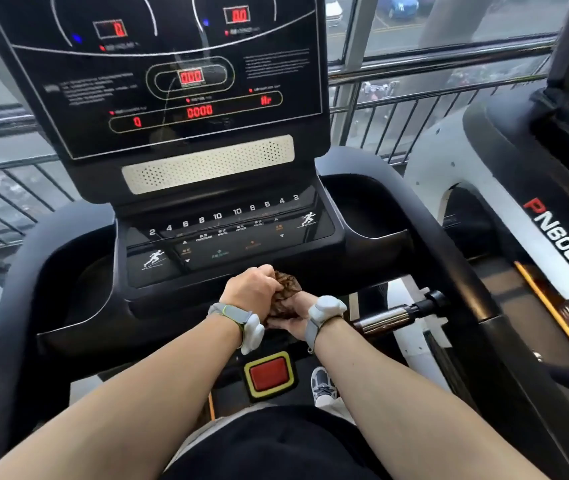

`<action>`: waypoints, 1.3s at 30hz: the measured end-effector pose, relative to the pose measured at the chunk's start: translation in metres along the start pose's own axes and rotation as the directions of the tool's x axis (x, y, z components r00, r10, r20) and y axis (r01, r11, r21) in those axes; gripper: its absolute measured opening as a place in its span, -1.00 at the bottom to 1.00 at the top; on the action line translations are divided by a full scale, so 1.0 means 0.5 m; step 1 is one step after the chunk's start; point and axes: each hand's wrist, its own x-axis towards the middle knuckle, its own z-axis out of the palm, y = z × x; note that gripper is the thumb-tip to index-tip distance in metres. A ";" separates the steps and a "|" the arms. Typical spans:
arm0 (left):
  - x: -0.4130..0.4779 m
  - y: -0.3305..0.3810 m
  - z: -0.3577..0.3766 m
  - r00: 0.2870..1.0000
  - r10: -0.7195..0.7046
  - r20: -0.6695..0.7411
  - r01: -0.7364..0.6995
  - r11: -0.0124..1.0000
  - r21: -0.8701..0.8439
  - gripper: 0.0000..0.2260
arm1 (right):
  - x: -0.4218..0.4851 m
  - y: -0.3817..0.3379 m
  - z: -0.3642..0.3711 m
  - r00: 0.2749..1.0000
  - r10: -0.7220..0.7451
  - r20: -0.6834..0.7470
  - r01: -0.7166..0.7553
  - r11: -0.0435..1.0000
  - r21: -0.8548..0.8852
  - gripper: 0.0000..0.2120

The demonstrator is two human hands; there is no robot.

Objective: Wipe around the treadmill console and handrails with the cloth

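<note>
A crumpled brown cloth [285, 294] sits between both hands at the near edge of a black treadmill console [227, 237]. My left hand [250, 289] is curled over the cloth's top and grips it. From below, my right hand [293, 322] holds the cloth, palm turned up. Both wrists wear grey straps with white devices. Red digits glow on the display panel [179, 74] above the button row.
A red stop button [268, 374] in a yellow frame lies below the hands. Cup trays flank the console at the left tray [82, 292] and right tray [362, 209]. A silver handlebar grip [385, 318] juts out right. Another treadmill [536, 209] stands right, railings and windows behind.
</note>
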 end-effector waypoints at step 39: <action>-0.345 -0.438 0.049 0.876 -0.445 -0.189 0.364 0.864 -0.347 -0.74 | -0.002 0.255 0.425 0.977 0.203 0.067 -0.167 0.921 -0.353 -0.63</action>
